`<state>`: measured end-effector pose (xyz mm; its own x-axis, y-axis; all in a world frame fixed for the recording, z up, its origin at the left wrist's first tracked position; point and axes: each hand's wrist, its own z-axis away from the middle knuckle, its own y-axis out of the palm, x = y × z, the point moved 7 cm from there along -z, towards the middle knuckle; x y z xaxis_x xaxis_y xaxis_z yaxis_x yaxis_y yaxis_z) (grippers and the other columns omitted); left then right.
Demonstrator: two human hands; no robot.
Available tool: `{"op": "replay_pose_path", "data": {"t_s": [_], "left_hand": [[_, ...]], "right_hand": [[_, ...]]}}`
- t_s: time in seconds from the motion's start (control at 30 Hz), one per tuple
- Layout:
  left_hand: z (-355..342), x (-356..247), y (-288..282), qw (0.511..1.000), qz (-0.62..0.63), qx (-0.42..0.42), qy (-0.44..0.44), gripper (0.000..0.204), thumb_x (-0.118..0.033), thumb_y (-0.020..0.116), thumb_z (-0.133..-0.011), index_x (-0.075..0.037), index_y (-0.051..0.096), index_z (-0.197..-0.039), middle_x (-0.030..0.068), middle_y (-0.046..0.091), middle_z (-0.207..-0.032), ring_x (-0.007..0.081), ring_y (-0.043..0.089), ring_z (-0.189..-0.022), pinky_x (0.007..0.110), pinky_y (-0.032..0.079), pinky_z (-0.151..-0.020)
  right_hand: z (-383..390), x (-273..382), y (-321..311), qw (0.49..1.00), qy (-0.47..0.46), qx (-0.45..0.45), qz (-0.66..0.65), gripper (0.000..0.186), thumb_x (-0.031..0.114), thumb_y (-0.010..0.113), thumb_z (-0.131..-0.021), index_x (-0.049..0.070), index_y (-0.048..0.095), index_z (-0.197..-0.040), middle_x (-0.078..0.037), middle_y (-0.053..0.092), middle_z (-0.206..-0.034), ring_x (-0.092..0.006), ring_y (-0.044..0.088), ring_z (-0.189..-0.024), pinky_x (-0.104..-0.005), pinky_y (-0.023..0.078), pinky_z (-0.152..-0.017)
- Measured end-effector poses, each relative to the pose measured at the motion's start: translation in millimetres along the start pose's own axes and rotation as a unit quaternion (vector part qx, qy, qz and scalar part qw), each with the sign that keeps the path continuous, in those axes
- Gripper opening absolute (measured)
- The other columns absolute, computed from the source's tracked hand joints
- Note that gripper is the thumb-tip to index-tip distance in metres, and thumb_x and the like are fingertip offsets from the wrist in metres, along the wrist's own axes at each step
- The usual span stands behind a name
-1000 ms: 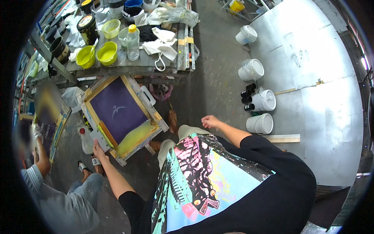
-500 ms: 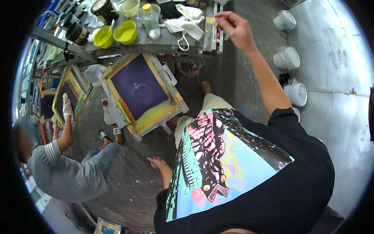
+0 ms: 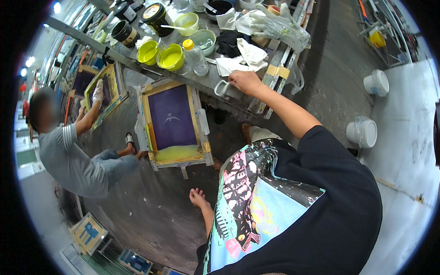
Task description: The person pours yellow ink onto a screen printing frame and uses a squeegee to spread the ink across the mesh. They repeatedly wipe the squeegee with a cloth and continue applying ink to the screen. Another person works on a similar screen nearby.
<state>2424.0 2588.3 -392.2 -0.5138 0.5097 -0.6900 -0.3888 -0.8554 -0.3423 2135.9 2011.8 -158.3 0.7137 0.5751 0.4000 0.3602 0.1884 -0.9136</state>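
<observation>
My right hand (image 3: 247, 83) reaches over the front edge of the workbench, its fingers curled down at the lower end of a white cloth (image 3: 253, 54). A white loop (image 3: 222, 88) of the cloth shows beside the fingertips; the exact grip is partly hidden. Low at my side hangs my left hand (image 3: 198, 198), with loosely bent fingers and nothing visible in it. A clear bottle with a yellow cap (image 3: 200, 63) stands left of the cloth, near yellow-green bowls (image 3: 171, 58). Below the bench leans a framed printing screen (image 3: 172, 114), purple with a small pale motif and yellow-green ink along its bottom.
On the left a co-worker in a grey shirt (image 3: 82, 160) holds a gloved hand at another framed screen (image 3: 107, 94). The bench (image 3: 208, 81) carries dark tubs (image 3: 156, 17), black cloth (image 3: 229, 43) and plastic film (image 3: 291, 34). White buckets (image 3: 362, 132) stand along the right wall.
My right hand has come down from above the bench's right end to the white cloth. My view has shifted, and my left hand stays low with its fingers more curled.
</observation>
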Motion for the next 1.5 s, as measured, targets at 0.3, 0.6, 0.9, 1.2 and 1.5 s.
{"op": "replay_pose_path", "data": {"t_s": [0.3, 0.6, 0.9, 1.2, 1.5], "left_hand": [[76, 48, 48, 0.997, 0.042, -0.063, -0.022, 0.041, -0.041, 0.058, -0.105, -0.01, 0.056, -0.132, 0.0066, 0.071, -0.119, 0.0197, 0.068, -0.09, 0.033, 0.048, -0.073], [141, -117, 111, 0.968, 0.075, -0.044, 0.237, 0.031, -0.027, 0.061, -0.106, 0.0, 0.065, -0.12, 0.0091, 0.074, -0.105, 0.015, 0.067, -0.085, 0.028, 0.053, -0.076], [344, -387, 303, 0.796, 0.094, 0.371, 0.469, 0.075, -0.018, 0.074, -0.097, -0.005, 0.03, -0.156, 0.0153, 0.044, -0.157, 0.03, 0.049, -0.138, 0.039, 0.05, -0.104], [357, -376, 295, 0.733, 0.269, 0.595, 0.192, 0.066, -0.026, 0.067, -0.098, -0.009, 0.037, -0.154, 0.0169, 0.047, -0.153, 0.0335, 0.052, -0.136, 0.049, 0.045, -0.111], [305, -302, 247, 0.829, 0.399, 0.392, 0.003, 0.029, -0.034, 0.049, -0.11, -0.011, 0.056, -0.094, 0.003, 0.056, -0.073, 0.018, 0.062, -0.074, 0.049, 0.056, -0.097]], "right_hand": [[-67, -12, -188, 0.837, -0.065, -0.062, -0.54, 0.023, 0.022, 0.051, -0.11, 0.0, 0.056, -0.115, -0.011, 0.071, -0.109, -0.0174, 0.071, -0.092, -0.033, 0.061, -0.082], [-78, 13, -296, 0.696, -0.2, -0.133, -0.676, 0.023, 0.027, 0.048, -0.111, 0.006, 0.056, -0.111, -0.01, 0.068, -0.101, -0.02, 0.071, -0.092, -0.0362, 0.06, -0.085], [-19, 138, -350, 0.522, -0.39, 0.086, -0.754, 0.023, 0.023, 0.051, -0.11, 0.001, 0.055, -0.114, -0.014, 0.07, -0.103, -0.023, 0.074, -0.089, -0.0373, 0.062, -0.082], [30, 117, -234, 0.772, -0.23, 0.049, -0.591, 0.014, 0.006, 0.069, -0.098, -0.001, 0.064, -0.109, -0.009, 0.068, -0.103, -0.0143, 0.071, -0.092, -0.0289, 0.057, -0.079], [-3, 54, -148, 0.818, -0.307, 0.029, -0.486, 0.011, 0.013, 0.073, -0.095, 0.004, 0.076, -0.1, -0.009, 0.076, -0.097, -0.0189, 0.073, -0.089, -0.033, 0.057, -0.078]]}}
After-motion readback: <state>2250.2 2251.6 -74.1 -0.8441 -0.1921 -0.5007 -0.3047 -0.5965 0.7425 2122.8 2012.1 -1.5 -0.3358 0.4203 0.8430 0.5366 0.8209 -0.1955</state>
